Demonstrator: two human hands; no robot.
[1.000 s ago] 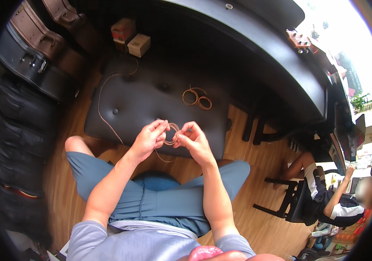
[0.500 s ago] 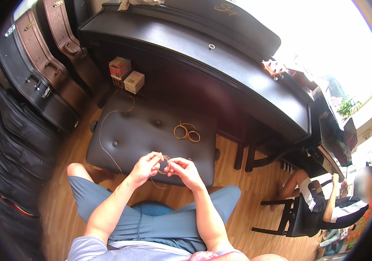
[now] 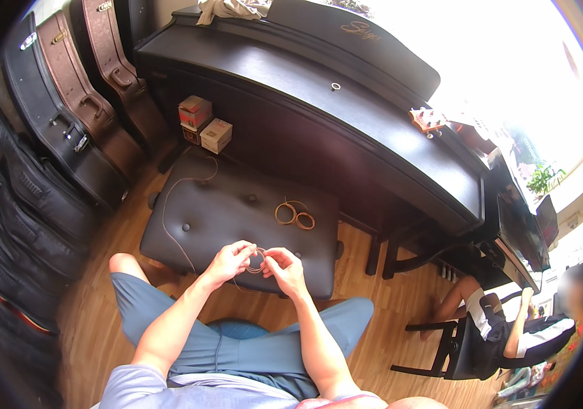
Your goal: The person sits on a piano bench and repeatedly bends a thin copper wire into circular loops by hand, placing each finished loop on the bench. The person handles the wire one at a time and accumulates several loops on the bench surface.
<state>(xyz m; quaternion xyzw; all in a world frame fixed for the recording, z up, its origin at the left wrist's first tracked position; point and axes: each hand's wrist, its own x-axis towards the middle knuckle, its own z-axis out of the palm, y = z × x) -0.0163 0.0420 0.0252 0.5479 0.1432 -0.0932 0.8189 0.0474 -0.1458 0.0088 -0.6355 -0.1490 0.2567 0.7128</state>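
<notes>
My left hand (image 3: 231, 263) pinches the upper left of a small loop of thin copper-coloured guitar string (image 3: 254, 271), held above the near edge of a black padded bench (image 3: 226, 208). On the loop's other side, the fingers of my right hand (image 3: 286, 271) are closed on the same string. One thin strand (image 3: 164, 210) lies curved across the left part of the bench, and its near end runs toward my hands. Farther back on the bench rest two coiled strings (image 3: 277, 217) side by side, golden in colour. My fingertips partly hide the loop.
Behind the bench stands a black upright piano (image 3: 257, 58) with small boxes (image 3: 217, 135) and a guitar headstock (image 3: 427, 120). Guitar cases (image 3: 66, 129) line the left. At right a person (image 3: 509, 337) sits on a black chair (image 3: 447, 351). The floor (image 3: 366, 327) is wooden.
The view has shifted slightly, so the bench and piano sit a little lower. Both hands keep their grip on the loop, with small finger movements. The seated person's arms have moved slightly.
</notes>
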